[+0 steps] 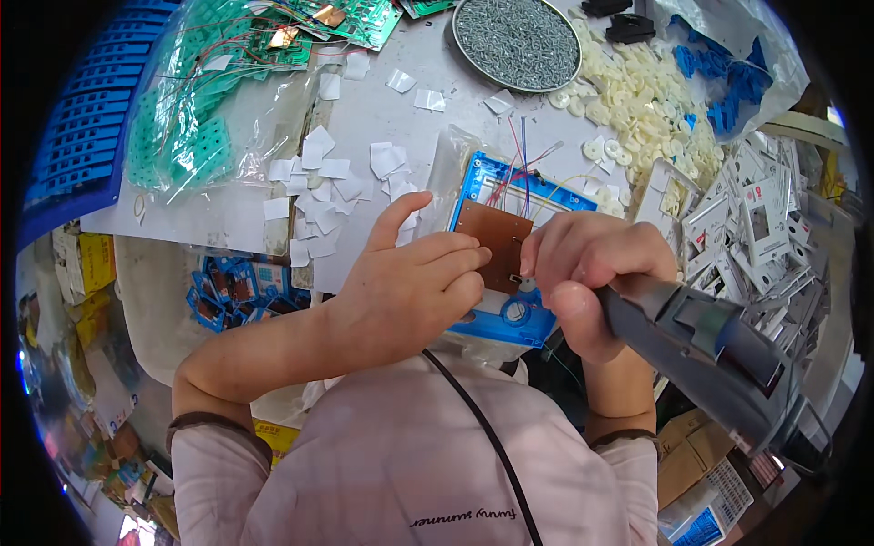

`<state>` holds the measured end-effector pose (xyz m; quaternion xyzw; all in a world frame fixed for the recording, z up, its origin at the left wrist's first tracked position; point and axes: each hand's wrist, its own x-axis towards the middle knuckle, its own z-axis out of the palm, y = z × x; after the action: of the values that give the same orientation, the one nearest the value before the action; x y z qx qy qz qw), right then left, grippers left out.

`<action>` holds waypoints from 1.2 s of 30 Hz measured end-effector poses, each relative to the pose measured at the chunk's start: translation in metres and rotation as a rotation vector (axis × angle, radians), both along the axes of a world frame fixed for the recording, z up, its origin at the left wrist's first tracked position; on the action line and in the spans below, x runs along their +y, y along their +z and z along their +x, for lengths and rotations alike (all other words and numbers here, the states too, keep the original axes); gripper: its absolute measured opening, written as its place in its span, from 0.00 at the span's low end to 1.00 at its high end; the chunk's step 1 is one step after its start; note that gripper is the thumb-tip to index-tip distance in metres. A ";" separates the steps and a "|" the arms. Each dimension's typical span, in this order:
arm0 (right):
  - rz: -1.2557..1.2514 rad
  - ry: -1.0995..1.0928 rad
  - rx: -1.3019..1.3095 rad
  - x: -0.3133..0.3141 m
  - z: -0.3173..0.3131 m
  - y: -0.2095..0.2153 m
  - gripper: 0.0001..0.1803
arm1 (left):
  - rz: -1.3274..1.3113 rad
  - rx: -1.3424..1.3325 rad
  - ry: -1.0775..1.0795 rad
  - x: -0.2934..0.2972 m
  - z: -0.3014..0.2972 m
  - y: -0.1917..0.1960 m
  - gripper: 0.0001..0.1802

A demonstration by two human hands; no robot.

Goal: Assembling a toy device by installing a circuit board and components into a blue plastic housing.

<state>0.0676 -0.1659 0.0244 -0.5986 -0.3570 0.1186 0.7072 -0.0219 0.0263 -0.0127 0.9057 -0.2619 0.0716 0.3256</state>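
The left hand presses its fingers on a brown circuit board seated in a blue plastic frame on the table. The right hand grips a dark electric screwdriver, its tip at the board's lower edge.

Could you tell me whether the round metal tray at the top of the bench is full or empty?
Full: the round metal tray is covered nearly to its rim with small grey screws.
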 end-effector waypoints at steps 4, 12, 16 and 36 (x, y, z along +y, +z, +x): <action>0.110 -0.011 0.116 -0.002 -0.003 0.015 0.17 | -0.039 0.045 0.013 0.002 0.002 -0.003 0.09; 0.271 0.108 0.155 0.001 -0.001 0.028 0.17 | -0.366 0.133 0.096 -0.006 0.018 -0.004 0.11; 0.281 0.095 0.137 0.000 0.000 0.033 0.17 | -0.339 0.116 0.065 -0.004 0.024 -0.002 0.10; 0.284 0.106 0.282 -0.012 -0.007 0.021 0.18 | 0.304 -0.103 0.290 0.017 0.201 -0.004 0.11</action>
<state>0.0610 -0.1777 0.0451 -0.4504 -0.2987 0.1868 0.8204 0.1792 0.0433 -0.0167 0.9677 -0.1531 0.1233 0.1578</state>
